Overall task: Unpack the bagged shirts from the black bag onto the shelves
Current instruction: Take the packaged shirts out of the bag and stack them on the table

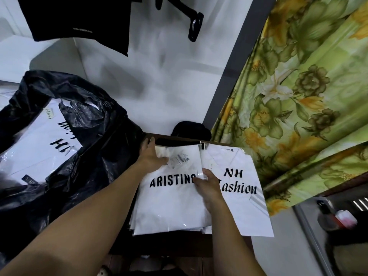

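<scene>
A white bagged shirt printed ARISTINO [171, 198] lies on top of a stack on a dark wooden shelf [179, 139]. My left hand [152, 156] lies flat on its far left corner, fingers straight. My right hand [209, 186] rests on its right edge, fingers spread and slightly bent. A second bagged shirt printed NH Fashion [239, 176] lies beside it on the right. At the left the black bag [95, 140] stands open, with another white bagged shirt [41, 142] inside.
A green and yellow flowered curtain [298, 92] hangs at the right. A black garment [79, 18] and a black hanger [189, 18] hang on the white wall above. A dark rounded object [191, 127] sits behind the shelf.
</scene>
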